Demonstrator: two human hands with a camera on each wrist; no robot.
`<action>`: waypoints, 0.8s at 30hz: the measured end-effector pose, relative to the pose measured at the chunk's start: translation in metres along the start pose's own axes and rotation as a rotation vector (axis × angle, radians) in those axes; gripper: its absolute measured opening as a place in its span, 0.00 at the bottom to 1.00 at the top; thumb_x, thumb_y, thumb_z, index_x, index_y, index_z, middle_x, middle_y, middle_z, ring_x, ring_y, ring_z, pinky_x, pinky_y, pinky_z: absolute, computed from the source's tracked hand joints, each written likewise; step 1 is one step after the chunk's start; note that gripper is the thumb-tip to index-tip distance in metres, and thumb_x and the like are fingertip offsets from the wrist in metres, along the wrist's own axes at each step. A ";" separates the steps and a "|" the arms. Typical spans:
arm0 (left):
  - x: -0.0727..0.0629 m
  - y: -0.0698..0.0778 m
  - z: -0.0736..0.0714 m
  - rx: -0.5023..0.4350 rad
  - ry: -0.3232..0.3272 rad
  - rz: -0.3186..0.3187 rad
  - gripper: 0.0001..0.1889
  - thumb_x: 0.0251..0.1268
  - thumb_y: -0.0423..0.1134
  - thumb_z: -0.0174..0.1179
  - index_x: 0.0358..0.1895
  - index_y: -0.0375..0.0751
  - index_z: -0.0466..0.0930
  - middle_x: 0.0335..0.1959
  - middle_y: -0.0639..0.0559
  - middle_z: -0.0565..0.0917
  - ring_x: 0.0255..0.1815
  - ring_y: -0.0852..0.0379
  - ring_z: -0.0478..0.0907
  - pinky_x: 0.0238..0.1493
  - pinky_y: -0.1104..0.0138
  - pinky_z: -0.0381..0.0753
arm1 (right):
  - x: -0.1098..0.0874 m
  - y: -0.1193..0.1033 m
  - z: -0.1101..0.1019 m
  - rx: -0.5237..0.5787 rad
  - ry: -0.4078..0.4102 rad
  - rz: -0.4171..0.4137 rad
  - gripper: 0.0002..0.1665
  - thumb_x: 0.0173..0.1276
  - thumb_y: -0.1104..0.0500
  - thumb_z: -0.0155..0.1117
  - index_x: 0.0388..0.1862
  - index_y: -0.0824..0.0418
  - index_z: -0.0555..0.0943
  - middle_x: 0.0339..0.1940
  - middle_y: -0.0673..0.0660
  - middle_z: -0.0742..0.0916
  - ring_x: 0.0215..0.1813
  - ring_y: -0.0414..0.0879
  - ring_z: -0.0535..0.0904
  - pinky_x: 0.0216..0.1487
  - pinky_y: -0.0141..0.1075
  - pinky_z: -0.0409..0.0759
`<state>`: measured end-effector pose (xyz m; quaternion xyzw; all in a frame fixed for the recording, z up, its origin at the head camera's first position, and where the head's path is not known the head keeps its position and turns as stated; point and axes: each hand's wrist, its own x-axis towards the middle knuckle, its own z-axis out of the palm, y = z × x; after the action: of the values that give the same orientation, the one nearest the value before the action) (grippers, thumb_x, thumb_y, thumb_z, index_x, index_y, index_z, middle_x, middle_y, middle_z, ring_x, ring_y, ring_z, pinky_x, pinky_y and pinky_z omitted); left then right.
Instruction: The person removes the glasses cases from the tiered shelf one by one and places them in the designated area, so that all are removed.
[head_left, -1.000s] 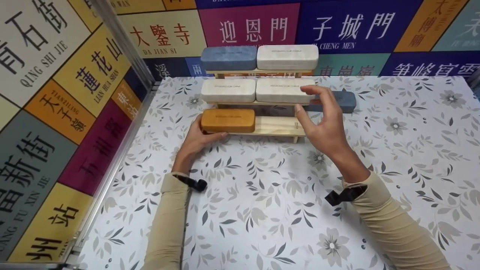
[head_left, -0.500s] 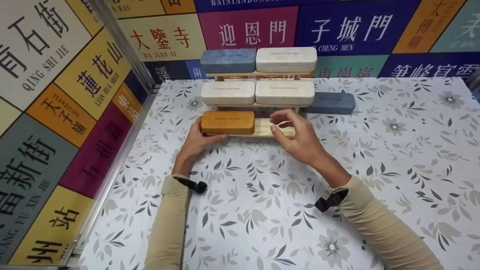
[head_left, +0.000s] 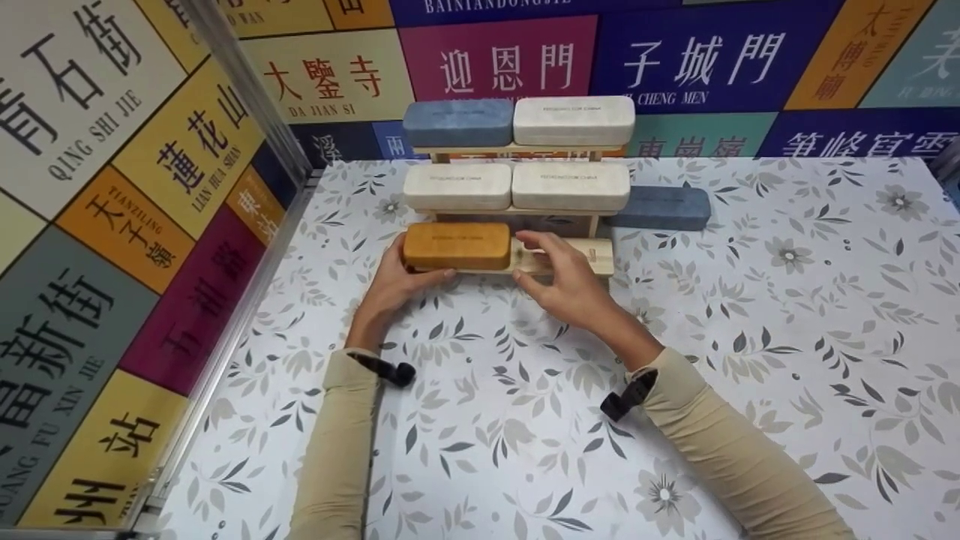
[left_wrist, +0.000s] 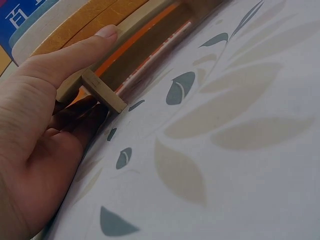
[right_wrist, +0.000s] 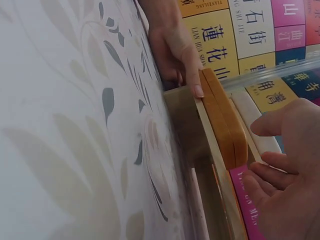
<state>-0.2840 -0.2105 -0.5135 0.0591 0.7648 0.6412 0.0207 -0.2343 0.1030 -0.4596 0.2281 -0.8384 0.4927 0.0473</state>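
A three-tier wooden stand (head_left: 600, 259) holds several oblong glasses cases. My left hand (head_left: 394, 274) grips the left end of its lowest tier, thumb along the front edge and fingers around the side by the leg, as the left wrist view shows. On that tier, beside this hand, sits an orange glasses case (head_left: 457, 246). My right hand (head_left: 566, 281) is at the right end of the orange case, thumb and fingers spread apart, holding nothing. In the right wrist view its fingertips (right_wrist: 265, 127) are near the end of the orange case (right_wrist: 225, 122).
On the middle tier stand two white cases (head_left: 457, 187); the top tier bears a blue case (head_left: 459, 124) and a white case (head_left: 574, 121). Another blue case (head_left: 667, 208) lies on the floral tablecloth (head_left: 495, 420) behind the stand's right. Printed panels (head_left: 495, 60) wall the back and left.
My right hand has moved left and down, from beside the middle tier's right end to the orange case's right end. The left hand keeps its grip on the stand.
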 end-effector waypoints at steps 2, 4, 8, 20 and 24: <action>0.000 0.000 0.000 -0.001 0.000 0.007 0.55 0.47 0.42 0.89 0.81 0.46 0.67 0.75 0.50 0.78 0.78 0.52 0.74 0.87 0.57 0.60 | 0.003 -0.001 0.005 0.026 -0.010 0.015 0.37 0.76 0.60 0.72 0.80 0.64 0.72 0.74 0.66 0.80 0.76 0.61 0.77 0.77 0.48 0.79; 0.001 -0.001 0.000 -0.011 -0.009 0.020 0.54 0.49 0.41 0.89 0.81 0.44 0.67 0.74 0.48 0.79 0.76 0.50 0.75 0.86 0.56 0.63 | 0.006 -0.002 0.010 0.044 -0.015 0.031 0.41 0.75 0.62 0.73 0.82 0.65 0.69 0.75 0.67 0.79 0.76 0.61 0.77 0.78 0.47 0.78; 0.002 -0.003 0.000 -0.027 -0.016 0.038 0.52 0.50 0.38 0.87 0.80 0.42 0.67 0.73 0.46 0.79 0.73 0.48 0.76 0.84 0.55 0.66 | 0.010 -0.003 0.018 0.062 -0.026 0.059 0.48 0.73 0.63 0.75 0.85 0.67 0.62 0.76 0.66 0.77 0.77 0.60 0.77 0.79 0.46 0.77; 0.001 -0.001 0.000 -0.010 -0.009 0.015 0.55 0.49 0.41 0.88 0.82 0.46 0.65 0.76 0.48 0.78 0.76 0.49 0.74 0.86 0.56 0.63 | 0.022 -0.003 0.030 0.013 0.004 0.160 0.55 0.76 0.50 0.75 0.90 0.61 0.55 0.83 0.66 0.72 0.78 0.61 0.76 0.78 0.50 0.77; 0.001 -0.001 0.000 -0.012 -0.006 0.017 0.55 0.49 0.40 0.88 0.82 0.46 0.66 0.76 0.48 0.78 0.76 0.49 0.74 0.86 0.56 0.62 | 0.021 -0.002 0.034 -0.017 0.014 0.156 0.55 0.76 0.48 0.74 0.91 0.60 0.54 0.82 0.66 0.73 0.74 0.60 0.78 0.76 0.50 0.78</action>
<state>-0.2853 -0.2103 -0.5147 0.0677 0.7604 0.6457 0.0180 -0.2472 0.0664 -0.4686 0.1582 -0.8574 0.4895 0.0167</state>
